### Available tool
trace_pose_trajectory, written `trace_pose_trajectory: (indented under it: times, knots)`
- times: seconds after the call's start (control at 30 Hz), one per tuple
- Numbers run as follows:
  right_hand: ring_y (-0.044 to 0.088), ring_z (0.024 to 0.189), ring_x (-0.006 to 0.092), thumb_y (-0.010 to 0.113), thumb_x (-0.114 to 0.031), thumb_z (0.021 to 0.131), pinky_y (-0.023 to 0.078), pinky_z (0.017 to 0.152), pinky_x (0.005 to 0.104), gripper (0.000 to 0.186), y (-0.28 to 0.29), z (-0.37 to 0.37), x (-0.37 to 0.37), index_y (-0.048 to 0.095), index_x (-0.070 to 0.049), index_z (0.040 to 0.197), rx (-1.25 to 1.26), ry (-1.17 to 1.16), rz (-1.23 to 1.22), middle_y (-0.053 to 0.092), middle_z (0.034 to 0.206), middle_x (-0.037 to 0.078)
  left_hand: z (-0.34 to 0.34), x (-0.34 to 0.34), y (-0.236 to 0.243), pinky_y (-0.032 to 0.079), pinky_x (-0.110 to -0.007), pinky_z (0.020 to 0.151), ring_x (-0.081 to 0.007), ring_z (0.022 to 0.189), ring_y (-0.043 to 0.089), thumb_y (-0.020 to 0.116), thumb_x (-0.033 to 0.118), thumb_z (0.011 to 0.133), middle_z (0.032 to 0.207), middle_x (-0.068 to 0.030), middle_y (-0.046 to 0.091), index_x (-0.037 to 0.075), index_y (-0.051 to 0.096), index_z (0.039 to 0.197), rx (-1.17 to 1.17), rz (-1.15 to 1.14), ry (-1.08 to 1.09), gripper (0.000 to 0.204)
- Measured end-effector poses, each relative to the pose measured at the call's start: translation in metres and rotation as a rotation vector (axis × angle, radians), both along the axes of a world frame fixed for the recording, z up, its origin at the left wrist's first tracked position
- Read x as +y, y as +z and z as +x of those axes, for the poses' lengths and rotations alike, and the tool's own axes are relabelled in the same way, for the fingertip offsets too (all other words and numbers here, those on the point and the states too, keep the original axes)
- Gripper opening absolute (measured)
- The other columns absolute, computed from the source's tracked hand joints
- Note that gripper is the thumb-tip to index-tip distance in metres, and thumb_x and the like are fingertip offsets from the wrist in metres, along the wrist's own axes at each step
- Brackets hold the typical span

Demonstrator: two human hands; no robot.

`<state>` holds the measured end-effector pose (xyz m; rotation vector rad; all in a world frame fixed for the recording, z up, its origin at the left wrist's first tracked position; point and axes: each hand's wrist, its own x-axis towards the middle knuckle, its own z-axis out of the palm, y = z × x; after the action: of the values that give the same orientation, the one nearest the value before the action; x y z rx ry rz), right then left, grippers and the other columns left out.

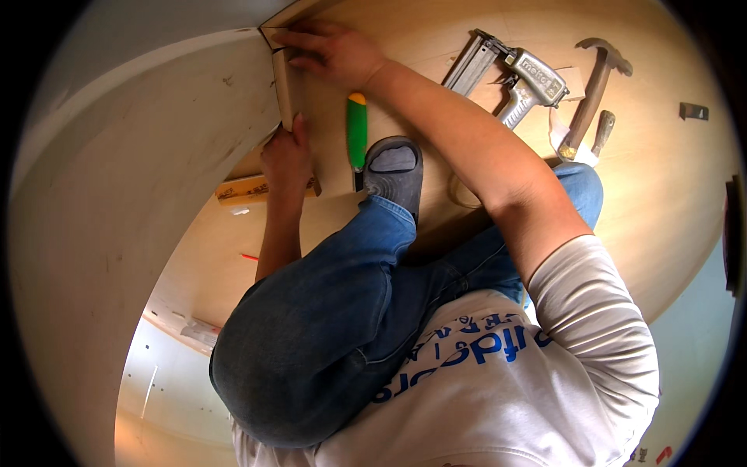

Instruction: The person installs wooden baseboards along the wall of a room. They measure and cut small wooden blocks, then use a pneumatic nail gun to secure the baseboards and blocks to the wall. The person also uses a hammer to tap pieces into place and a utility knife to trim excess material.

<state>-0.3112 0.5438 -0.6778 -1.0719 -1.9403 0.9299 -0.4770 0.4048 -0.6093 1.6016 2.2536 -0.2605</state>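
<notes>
A narrow wooden trim strip (285, 87) stands along the foot of the pale wall panel, its far end meeting another wooden strip (292, 14) in the corner. My left hand (286, 159) grips the nearer part of this strip, thumb stretched along it and the other fingers curled, partly hidden. At the corner joint, my right hand (338, 56) lies with its fingers extended and apart, fingertips touching the strip's far end. Just right of the strip, a green-handled tool with a yellow end (357, 128) lies on the wooden floor, its dark blade beside my shoe.
To the right lie a silver nail gun (529, 82), a claw hammer (591, 93) and a small wooden-handled tool (603, 132). A dark metal piece (694, 111) is farther right. An orange printed strip (247, 190) and a red pencil-like stick (250, 257) lie near my left forearm. The curved wall panel (140, 171) bounds the left.
</notes>
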Motion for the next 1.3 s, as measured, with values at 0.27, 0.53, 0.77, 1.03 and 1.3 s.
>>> trace_pose_trajectory:
  times: [0.27,0.53,0.77,1.03,1.3]
  knots:
    - [0.067,0.114,0.0344,0.063,-0.019,0.089,0.057,0.097,0.0438,0.052,0.008,0.004,0.0,0.059,-0.021,0.14,0.005,-0.068,-0.183,0.066,0.132,0.012,-0.002,0.009,0.03,0.058,-0.045,0.081,-0.0364,0.088,0.074,0.051,0.051,0.105,0.091,-0.017,0.076,0.003,0.074,0.107,-0.081,-0.158,0.008,0.053]
    - [0.068,0.108,0.0369,0.064,-0.012,0.086,0.057,0.095,0.0444,0.04,-0.013,-0.002,0.003,0.066,-0.012,0.126,0.107,-0.174,-0.005,0.071,0.119,0.015,-0.034,-0.038,0.082,0.059,-0.04,0.072,-0.0285,0.081,0.075,0.065,0.031,0.101,0.092,-0.0125,0.077,0.007,0.07,0.125,-0.132,-0.007,0.025,0.035]
    - [0.067,0.11,0.0392,0.063,-0.012,0.089,0.057,0.092,0.0449,0.034,0.0,0.001,0.003,0.067,-0.009,0.123,0.15,-0.119,-0.052,0.071,0.118,0.018,-0.077,-0.102,0.161,0.058,-0.036,0.072,-0.026,0.08,0.074,0.065,0.022,0.101,0.094,-0.0143,0.075,0.009,0.069,0.13,-0.007,0.112,0.168,0.032]
    - [0.065,0.116,0.0417,0.063,-0.033,0.092,0.054,0.1,0.0463,0.052,0.019,0.022,-0.011,0.061,0.0,0.133,-0.076,-0.113,-0.253,0.068,0.126,0.026,-0.134,-0.171,0.207,0.057,-0.035,0.083,-0.0207,0.089,0.073,0.063,0.026,0.104,0.098,-0.0147,0.075,0.007,0.066,0.135,-0.133,0.479,0.32,0.036]
    - [0.063,0.121,0.0449,0.068,-0.042,0.091,0.052,0.102,0.048,0.076,0.041,-0.002,-0.091,0.041,0.005,0.145,-0.465,0.14,-0.234,0.061,0.132,0.034,-0.189,-0.242,0.226,0.051,-0.03,0.094,-0.0165,0.099,0.067,0.061,0.029,0.106,0.111,-0.0113,0.072,0.005,0.059,0.143,-0.494,0.608,0.462,0.044]
